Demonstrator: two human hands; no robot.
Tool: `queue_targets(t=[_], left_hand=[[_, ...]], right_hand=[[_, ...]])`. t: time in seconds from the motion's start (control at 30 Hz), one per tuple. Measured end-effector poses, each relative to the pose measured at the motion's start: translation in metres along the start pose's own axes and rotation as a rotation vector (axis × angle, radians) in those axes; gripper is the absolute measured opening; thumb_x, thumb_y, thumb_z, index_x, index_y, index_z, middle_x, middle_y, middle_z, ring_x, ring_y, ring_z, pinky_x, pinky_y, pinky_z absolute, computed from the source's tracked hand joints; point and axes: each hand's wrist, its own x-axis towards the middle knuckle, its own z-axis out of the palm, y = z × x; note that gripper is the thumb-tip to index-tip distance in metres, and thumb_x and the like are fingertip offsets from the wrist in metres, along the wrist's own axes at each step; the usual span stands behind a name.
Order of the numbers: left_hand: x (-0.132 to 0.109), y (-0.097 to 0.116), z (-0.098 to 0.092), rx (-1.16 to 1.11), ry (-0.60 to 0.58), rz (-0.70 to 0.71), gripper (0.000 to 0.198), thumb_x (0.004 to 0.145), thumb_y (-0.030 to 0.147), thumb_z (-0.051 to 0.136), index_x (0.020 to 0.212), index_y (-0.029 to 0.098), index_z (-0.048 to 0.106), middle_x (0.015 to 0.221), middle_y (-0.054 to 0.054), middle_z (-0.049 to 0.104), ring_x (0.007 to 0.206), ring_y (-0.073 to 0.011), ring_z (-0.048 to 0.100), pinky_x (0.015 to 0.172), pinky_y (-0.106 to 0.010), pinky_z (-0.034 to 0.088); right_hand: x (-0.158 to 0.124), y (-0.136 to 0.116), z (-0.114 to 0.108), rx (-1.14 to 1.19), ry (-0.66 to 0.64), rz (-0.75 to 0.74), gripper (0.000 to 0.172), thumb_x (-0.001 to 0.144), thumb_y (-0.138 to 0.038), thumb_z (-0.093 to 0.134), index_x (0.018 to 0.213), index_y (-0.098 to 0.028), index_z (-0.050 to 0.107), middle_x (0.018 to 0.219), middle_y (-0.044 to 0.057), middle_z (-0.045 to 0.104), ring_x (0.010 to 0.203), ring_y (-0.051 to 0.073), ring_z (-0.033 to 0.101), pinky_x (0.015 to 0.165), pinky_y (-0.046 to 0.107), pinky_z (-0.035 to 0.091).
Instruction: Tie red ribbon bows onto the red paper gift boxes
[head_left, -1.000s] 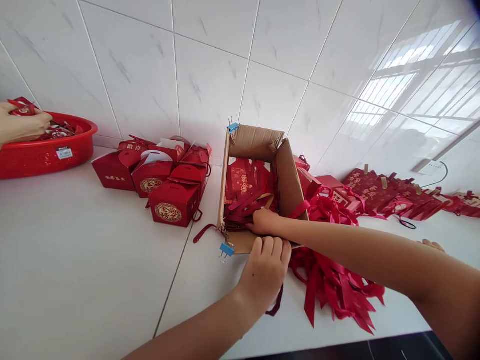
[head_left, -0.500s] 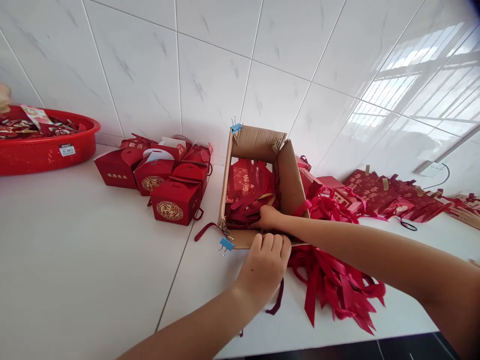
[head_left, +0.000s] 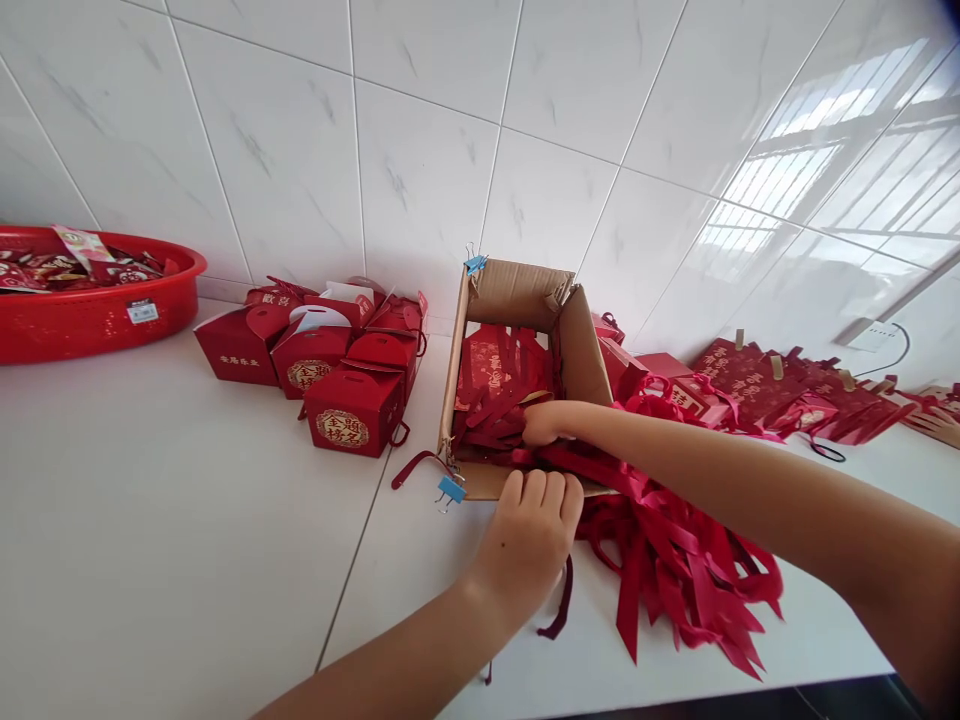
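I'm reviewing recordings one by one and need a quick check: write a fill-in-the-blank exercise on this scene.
The right hand is ____ the cardboard box, not outside it.
The left hand grips the box's ____ edge, not its far one.
The binder clips on the box are coloured ____.
The red basket stands at the picture's ____ edge.
Missing words: inside; near; blue; left.

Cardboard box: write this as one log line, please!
left hand: holds cardboard box, near edge | right hand: inside, among red strips | basket: left
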Motion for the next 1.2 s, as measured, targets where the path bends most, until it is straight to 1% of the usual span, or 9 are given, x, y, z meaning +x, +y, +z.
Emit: queue_targets(t=[0.1,0.2,0.27,0.37,0.7,0.83,0.97,1.07,1.2], left_hand=[[-0.001,0.0,0.0,-0.006,0.001,0.012,0.033,0.085,0.013,0.045,0.117,0.01,0.054,0.084,-0.005,0.053,0.076,-0.0199,0.049,0.073,-0.036,0.04],[-0.002,0.0,0.002,-0.016,0.008,0.022,0.035,0.084,0.014,0.048,0.118,0.009,0.053,0.088,-0.007,0.056,0.08,-0.0214,0.05,0.076,-0.037,0.039],[-0.002,0.0,0.004,-0.017,0.008,0.037,0.038,0.082,0.013,0.049,0.12,0.008,0.052,0.087,-0.008,0.058,0.08,-0.0221,0.051,0.076,-0.038,0.039],[-0.002,0.0,0.004,-0.028,0.013,0.034,0.039,0.081,0.012,0.048,0.12,0.008,0.052,0.086,-0.008,0.058,0.079,-0.0223,0.051,0.076,-0.038,0.039],[0.0,0.0,0.0,-0.026,0.017,0.01,0.033,0.084,0.011,0.043,0.116,0.009,0.052,0.084,-0.005,0.051,0.073,-0.0199,0.048,0.067,-0.036,0.038],[-0.001,0.002,0.0,-0.051,0.019,-0.011,0.026,0.086,0.012,0.045,0.11,0.01,0.054,0.081,-0.004,0.05,0.072,-0.0193,0.048,0.065,-0.035,0.037],[-0.004,0.004,0.002,-0.121,0.024,-0.004,0.023,0.087,0.011,0.043,0.107,0.01,0.055,0.084,-0.005,0.055,0.074,-0.0196,0.05,0.067,-0.034,0.038],[-0.005,0.005,0.008,-0.229,-0.027,0.013,0.024,0.087,0.01,0.042,0.106,0.012,0.058,0.092,-0.008,0.062,0.091,-0.0239,0.054,0.078,-0.038,0.041],[-0.005,0.007,0.015,-0.34,-0.105,-0.036,0.03,0.091,0.015,0.041,0.117,0.012,0.056,0.114,-0.01,0.064,0.115,-0.026,0.047,0.086,-0.037,0.042]], right_hand=[[-0.013,0.006,-0.019,0.032,-0.137,0.049,0.027,0.091,-0.033,0.056,0.108,-0.012,0.058,0.101,0.006,0.062,0.084,0.015,0.062,0.072,0.032,0.054],[-0.026,0.012,-0.038,0.099,-0.138,0.02,0.022,0.088,-0.031,0.059,0.091,-0.009,0.063,0.076,0.003,0.06,0.062,0.01,0.056,0.056,0.024,0.048],[-0.034,0.017,-0.05,0.161,-0.092,-0.028,0.021,0.086,-0.029,0.061,0.079,-0.009,0.064,0.064,0.001,0.054,0.053,0.008,0.048,0.049,0.022,0.041],[-0.047,0.024,-0.068,0.262,0.005,-0.12,0.022,0.086,-0.03,0.058,0.073,-0.012,0.062,0.063,0.0,0.052,0.05,0.007,0.043,0.048,0.021,0.038],[-0.095,0.011,-0.103,0.608,0.409,-0.457,0.023,0.088,-0.026,0.057,0.069,-0.014,0.06,0.065,0.001,0.058,0.057,0.007,0.05,0.051,0.02,0.036],[-0.105,-0.022,-0.101,0.636,0.537,-0.655,0.021,0.09,-0.028,0.054,0.079,-0.013,0.064,0.068,0.0,0.061,0.061,0.006,0.053,0.059,0.019,0.041],[-0.093,-0.085,-0.081,0.38,0.504,-0.793,0.023,0.091,-0.026,0.05,0.081,-0.012,0.065,0.072,0.003,0.065,0.065,0.009,0.057,0.062,0.022,0.043],[-0.067,-0.136,-0.055,0.038,0.459,-0.735,0.021,0.091,-0.028,0.048,0.09,-0.016,0.066,0.089,0.006,0.068,0.079,0.017,0.062,0.065,0.026,0.047],[-0.027,-0.18,-0.029,-0.103,0.335,-0.717,0.019,0.086,-0.024,0.055,0.1,-0.016,0.066,0.107,0.012,0.065,0.093,0.025,0.063,0.068,0.032,0.05]])
